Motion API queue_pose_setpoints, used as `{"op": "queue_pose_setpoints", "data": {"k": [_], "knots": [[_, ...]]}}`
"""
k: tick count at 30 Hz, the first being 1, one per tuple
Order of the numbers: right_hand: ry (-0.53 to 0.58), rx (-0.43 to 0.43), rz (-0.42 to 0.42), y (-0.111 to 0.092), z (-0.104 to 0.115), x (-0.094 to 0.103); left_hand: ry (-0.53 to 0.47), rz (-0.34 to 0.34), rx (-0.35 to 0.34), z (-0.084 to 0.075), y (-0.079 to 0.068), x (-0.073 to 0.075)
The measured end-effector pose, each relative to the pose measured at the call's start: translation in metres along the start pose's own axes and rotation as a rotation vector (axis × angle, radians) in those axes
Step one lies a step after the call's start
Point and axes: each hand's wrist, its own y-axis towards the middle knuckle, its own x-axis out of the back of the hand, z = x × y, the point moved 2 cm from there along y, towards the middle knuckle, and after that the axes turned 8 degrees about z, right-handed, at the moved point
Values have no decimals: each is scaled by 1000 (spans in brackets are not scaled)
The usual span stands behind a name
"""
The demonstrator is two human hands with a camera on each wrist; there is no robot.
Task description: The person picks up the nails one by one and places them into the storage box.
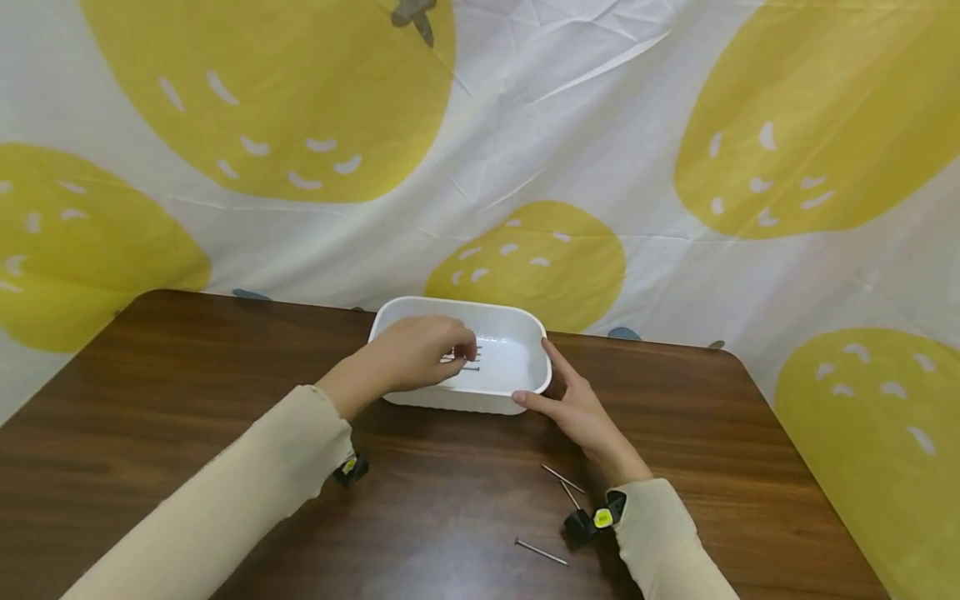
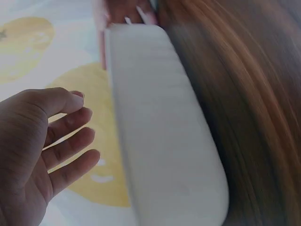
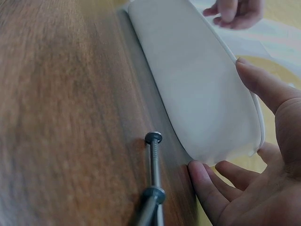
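A white oblong container (image 1: 510,350) stands near the back edge of the table, with several nails (image 1: 471,368) lying inside it. My left hand (image 1: 423,352) is over the container's left half, fingers loosely bent. In the left wrist view, nothing shows between the thumb and fingers of that left hand (image 2: 51,141). My right hand (image 1: 577,408) grips the container's right end, thumb on the near rim. From the right wrist, its fingers (image 3: 209,186) show spread around the end wall of the container (image 3: 197,89).
On the brown wooden table (image 1: 420,500), a loose nail (image 1: 542,552) lies in front of the container. Two more nails (image 1: 562,478) lie close together by the right wrist, their heads visible in the right wrist view. A lemon-patterned cloth (image 1: 570,158) hangs behind the table.
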Motion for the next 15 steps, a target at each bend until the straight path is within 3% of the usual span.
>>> {"op": "queue_pose_setpoints", "data": {"k": [6,10,15], "knots": [[-7,1,-3,1,-1,0,26,-120,-54,-16,-13,8],[-4,4,0,0,-1,0,23,-117,-76,-27,-19,8],[3,7,2,1,-2,-1,4,-101,-25,-34,-26,5]]}}
